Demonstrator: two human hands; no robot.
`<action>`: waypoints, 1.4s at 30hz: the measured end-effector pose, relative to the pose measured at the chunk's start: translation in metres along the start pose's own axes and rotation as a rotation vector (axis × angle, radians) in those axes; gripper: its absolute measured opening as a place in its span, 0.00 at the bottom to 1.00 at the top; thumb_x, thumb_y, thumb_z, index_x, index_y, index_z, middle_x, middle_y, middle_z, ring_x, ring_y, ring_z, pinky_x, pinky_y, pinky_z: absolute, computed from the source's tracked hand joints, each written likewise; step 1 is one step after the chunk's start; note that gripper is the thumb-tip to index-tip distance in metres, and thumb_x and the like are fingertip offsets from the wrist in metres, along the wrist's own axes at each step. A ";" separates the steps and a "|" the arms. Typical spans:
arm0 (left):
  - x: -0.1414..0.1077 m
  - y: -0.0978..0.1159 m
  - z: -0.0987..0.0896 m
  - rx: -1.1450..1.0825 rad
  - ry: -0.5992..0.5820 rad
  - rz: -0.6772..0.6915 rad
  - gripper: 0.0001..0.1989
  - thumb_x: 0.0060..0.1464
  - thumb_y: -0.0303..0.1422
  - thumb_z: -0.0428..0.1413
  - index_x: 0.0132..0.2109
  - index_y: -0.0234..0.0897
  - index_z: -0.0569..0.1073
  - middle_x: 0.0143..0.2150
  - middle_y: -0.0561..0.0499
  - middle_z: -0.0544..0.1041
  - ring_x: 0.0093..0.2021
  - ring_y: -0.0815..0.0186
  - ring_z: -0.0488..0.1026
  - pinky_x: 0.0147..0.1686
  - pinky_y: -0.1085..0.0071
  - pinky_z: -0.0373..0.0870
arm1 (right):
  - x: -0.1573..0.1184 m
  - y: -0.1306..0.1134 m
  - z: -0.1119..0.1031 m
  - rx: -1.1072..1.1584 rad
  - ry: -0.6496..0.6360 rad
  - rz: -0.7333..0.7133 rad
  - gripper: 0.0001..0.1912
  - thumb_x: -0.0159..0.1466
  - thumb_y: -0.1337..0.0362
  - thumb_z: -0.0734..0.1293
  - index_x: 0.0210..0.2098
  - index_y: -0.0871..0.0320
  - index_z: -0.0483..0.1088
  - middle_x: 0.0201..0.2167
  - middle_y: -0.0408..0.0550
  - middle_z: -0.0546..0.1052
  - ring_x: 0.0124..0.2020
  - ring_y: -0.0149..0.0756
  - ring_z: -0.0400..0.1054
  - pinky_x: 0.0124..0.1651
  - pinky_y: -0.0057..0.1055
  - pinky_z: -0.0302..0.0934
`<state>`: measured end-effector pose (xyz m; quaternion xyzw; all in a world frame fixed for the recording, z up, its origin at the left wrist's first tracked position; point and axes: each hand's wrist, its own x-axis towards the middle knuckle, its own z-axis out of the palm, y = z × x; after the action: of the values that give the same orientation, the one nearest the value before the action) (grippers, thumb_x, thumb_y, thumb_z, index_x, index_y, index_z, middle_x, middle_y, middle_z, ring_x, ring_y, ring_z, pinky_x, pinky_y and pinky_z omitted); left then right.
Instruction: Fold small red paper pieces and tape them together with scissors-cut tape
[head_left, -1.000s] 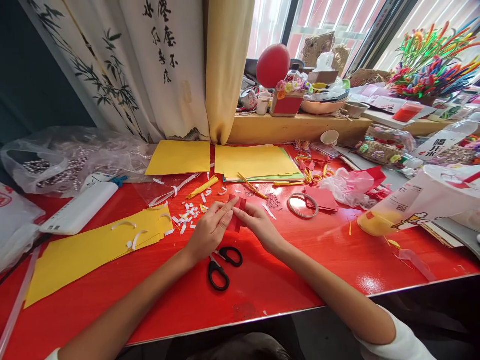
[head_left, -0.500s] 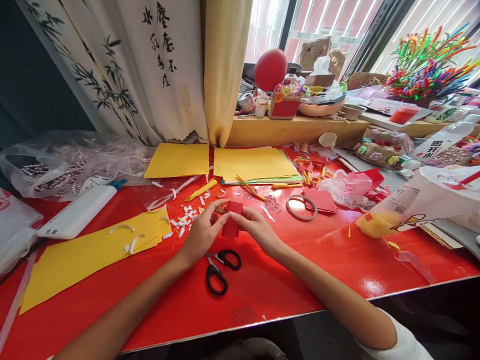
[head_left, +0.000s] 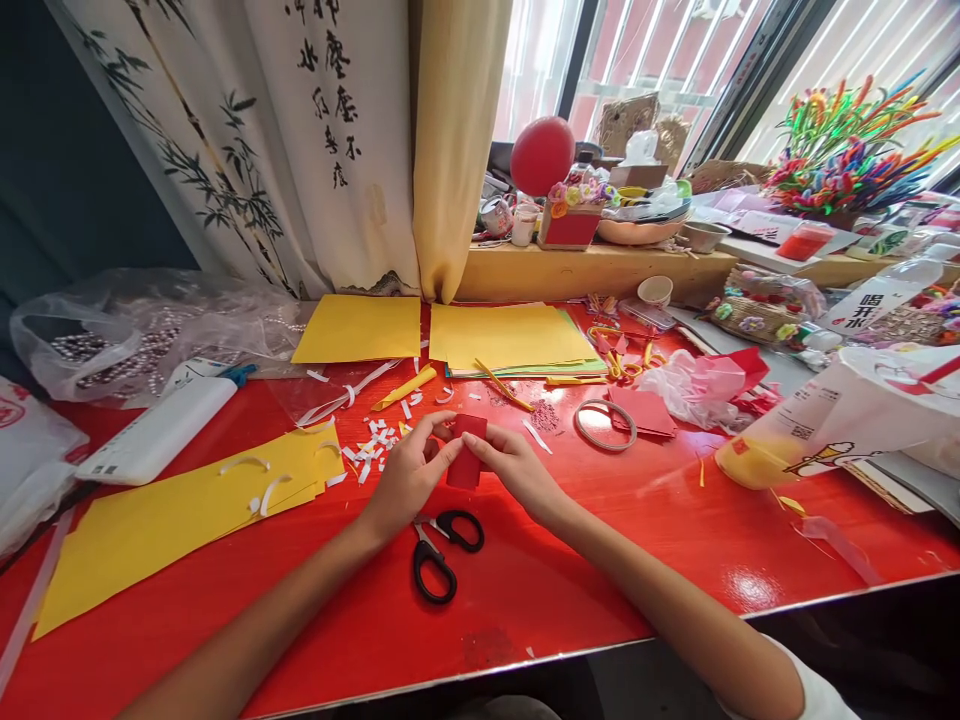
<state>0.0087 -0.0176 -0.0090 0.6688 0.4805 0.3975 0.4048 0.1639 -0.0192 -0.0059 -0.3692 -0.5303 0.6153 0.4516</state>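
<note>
The scissors (head_left: 441,555) lie on the red worktop (head_left: 555,590), nearest the body. Just beyond them, the 2 hands, left (head_left: 409,475) and right (head_left: 517,470), pinch the folded red paper (head_left: 466,460) between them, thumbs on its near face. White scraps (head_left: 369,445) lie beyond the left hand; farther off, yellow sheets (head_left: 510,335).

daylight comes in through the window (head_left: 630,70) beyond the hands (head_left: 461,455), its panes pale and washed out. the counter (head_left: 570,580) is brightly lit, with a hard glare spot to the right of the hands and soft shadow beneath them. wide-angle stretching bends the edges; the hands look fairly sharp.
</note>
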 end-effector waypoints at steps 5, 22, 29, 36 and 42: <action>-0.002 0.001 0.000 -0.058 -0.015 -0.020 0.18 0.57 0.43 0.51 0.51 0.41 0.65 0.38 0.54 0.68 0.27 0.74 0.64 0.28 0.76 0.64 | 0.000 0.002 0.000 0.025 0.007 0.003 0.18 0.59 0.54 0.66 0.43 0.60 0.73 0.39 0.48 0.77 0.39 0.34 0.70 0.45 0.33 0.63; -0.002 0.010 -0.001 -0.107 -0.032 -0.038 0.17 0.56 0.41 0.52 0.50 0.39 0.65 0.37 0.54 0.70 0.27 0.75 0.65 0.25 0.78 0.61 | -0.001 0.004 0.000 0.007 0.039 0.020 0.17 0.60 0.53 0.65 0.40 0.60 0.74 0.30 0.45 0.72 0.32 0.31 0.65 0.39 0.31 0.62; 0.000 0.009 -0.001 -0.150 -0.044 -0.052 0.16 0.57 0.43 0.50 0.47 0.38 0.68 0.33 0.55 0.71 0.24 0.75 0.61 0.25 0.77 0.61 | 0.000 0.004 -0.004 -0.098 0.007 -0.021 0.17 0.62 0.52 0.63 0.39 0.59 0.74 0.29 0.45 0.73 0.32 0.32 0.67 0.39 0.31 0.62; 0.001 0.008 -0.002 -0.127 -0.014 -0.059 0.15 0.55 0.44 0.51 0.43 0.37 0.67 0.29 0.57 0.67 0.24 0.75 0.60 0.24 0.77 0.59 | 0.000 0.000 -0.003 -0.140 -0.040 -0.032 0.18 0.62 0.52 0.63 0.39 0.59 0.74 0.32 0.46 0.75 0.35 0.35 0.68 0.41 0.32 0.62; 0.001 0.011 -0.002 -0.148 -0.004 -0.044 0.14 0.55 0.43 0.52 0.41 0.37 0.67 0.29 0.57 0.67 0.24 0.75 0.62 0.26 0.77 0.61 | -0.001 0.001 -0.003 -0.151 -0.007 -0.032 0.15 0.62 0.54 0.63 0.38 0.60 0.73 0.32 0.45 0.74 0.34 0.32 0.67 0.40 0.30 0.60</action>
<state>0.0108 -0.0191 0.0015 0.6274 0.4635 0.4215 0.4626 0.1667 -0.0191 -0.0072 -0.3915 -0.5827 0.5676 0.4302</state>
